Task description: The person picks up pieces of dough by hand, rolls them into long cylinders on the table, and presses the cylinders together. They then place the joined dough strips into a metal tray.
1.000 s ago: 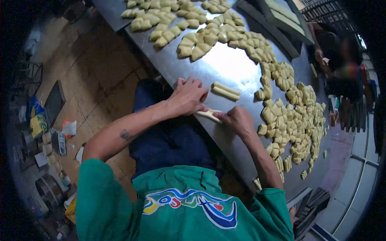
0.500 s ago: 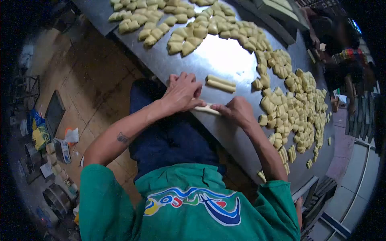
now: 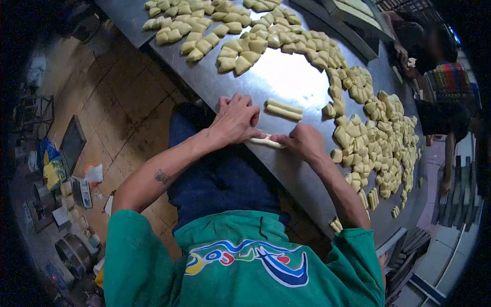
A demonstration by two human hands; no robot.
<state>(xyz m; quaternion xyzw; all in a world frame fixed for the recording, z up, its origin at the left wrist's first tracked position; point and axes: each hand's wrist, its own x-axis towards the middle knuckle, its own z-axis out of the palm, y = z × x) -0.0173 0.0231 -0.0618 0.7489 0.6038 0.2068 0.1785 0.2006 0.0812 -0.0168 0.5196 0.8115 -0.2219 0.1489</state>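
Observation:
At the near edge of the metal table, a short roll of pale dough lies between my two hands. My left hand is closed on its left end, fingers curled and thumb pressing from above. The thumb of my right hand presses on the dough near its middle, the other fingers curled around the right end and partly hidden. Both thumbs nearly meet. Just beyond lies a pair of dough rolls, side by side and touching neither hand.
Many cut dough pieces spread over the steel table, along the right and far sides. Trays stand at the far edge. Another person is at the right side. Assorted items lie on the floor at left.
Both hands stay on the dough roll with little movement. The whole view has shifted slightly, and the person at the far right has changed position a little.

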